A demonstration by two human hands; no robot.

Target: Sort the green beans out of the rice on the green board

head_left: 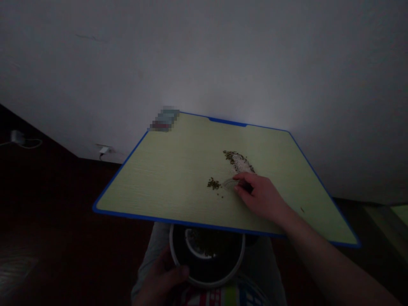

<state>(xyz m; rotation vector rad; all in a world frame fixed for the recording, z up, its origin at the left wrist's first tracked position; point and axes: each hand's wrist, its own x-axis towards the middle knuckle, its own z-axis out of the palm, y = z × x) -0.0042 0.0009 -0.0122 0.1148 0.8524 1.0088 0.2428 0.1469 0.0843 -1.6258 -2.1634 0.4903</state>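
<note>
My right hand [259, 193] is closed on a clear, curved plastic piece with fine marks along its edge, like a protractor [230, 184], held low over the board. Just left of it lies a small cluster of green beans, like mung beans [213, 183]. Beyond my fingers is a pile of white rice grains [240, 163], with more beans along its far and left edges. On my lap, under the near edge of the board, my left hand [165, 272] grips the rim of a bowl [208, 282]. Dark green beans show inside it, partly shaded.
The pale yellow-green board [153, 178] has a blue rim and stands against a grey wall [204, 55]. A blurred-out flat item [165, 119] lies at its far left corner. A plug [104, 150] sits in the wall at left. One small brown fragment [302, 209] lies right.
</note>
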